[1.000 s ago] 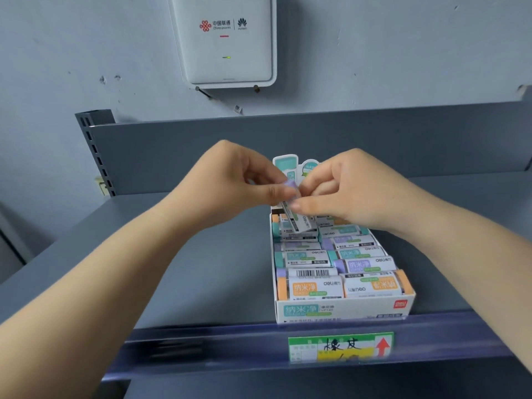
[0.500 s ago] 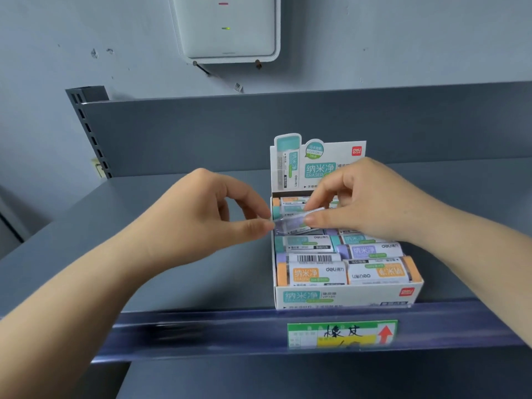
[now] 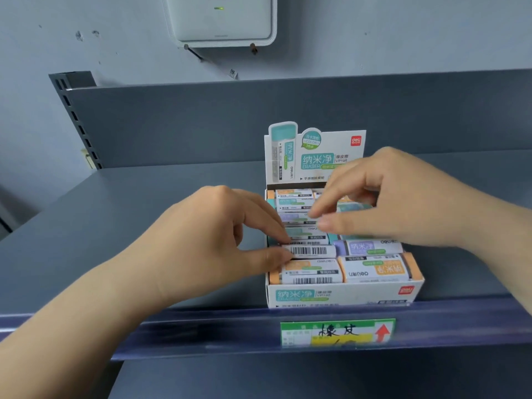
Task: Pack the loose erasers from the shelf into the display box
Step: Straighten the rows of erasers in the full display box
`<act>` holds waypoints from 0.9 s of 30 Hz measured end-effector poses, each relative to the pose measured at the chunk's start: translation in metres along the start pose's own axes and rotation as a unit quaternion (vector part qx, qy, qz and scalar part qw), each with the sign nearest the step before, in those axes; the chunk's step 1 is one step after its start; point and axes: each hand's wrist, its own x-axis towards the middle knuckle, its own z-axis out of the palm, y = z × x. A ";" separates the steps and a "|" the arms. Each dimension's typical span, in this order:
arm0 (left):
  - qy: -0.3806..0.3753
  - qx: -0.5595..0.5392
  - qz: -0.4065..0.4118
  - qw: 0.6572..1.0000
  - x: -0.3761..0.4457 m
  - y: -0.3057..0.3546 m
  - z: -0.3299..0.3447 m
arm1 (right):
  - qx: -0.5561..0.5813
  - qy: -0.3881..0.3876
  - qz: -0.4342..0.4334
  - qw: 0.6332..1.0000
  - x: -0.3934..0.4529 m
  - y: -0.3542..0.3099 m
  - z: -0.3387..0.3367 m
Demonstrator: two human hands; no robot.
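Eraser (image 3: 309, 250) crosswise in display box (image 3: 339, 296), barcode up, pinched by left hand (image 3: 213, 243); right hand's (image 3: 383, 203) grip unclear.

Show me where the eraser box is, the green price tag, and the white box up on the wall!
display box (image 3: 339, 296): head view, on its white front wall.
price tag (image 3: 336, 332): head view, on the middle of the tag, at the handwritten characters.
white wall box (image 3: 221, 21): head view, on its smooth front face.

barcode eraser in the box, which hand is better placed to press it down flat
Left, probably: the left hand already pinches the barcode eraser at its end, while the right hand is busy farther back.
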 end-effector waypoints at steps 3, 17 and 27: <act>0.002 0.012 0.015 1.000 -0.001 0.000 -0.001 | -0.024 -0.045 -0.001 0.999 -0.004 0.000 0.002; 0.002 0.021 0.033 0.999 -0.013 0.001 0.002 | -0.141 -0.036 -0.103 0.984 -0.018 -0.003 0.009; 0.014 -0.009 0.029 0.999 -0.017 0.002 0.003 | -0.009 0.007 -0.062 0.998 -0.025 0.009 0.003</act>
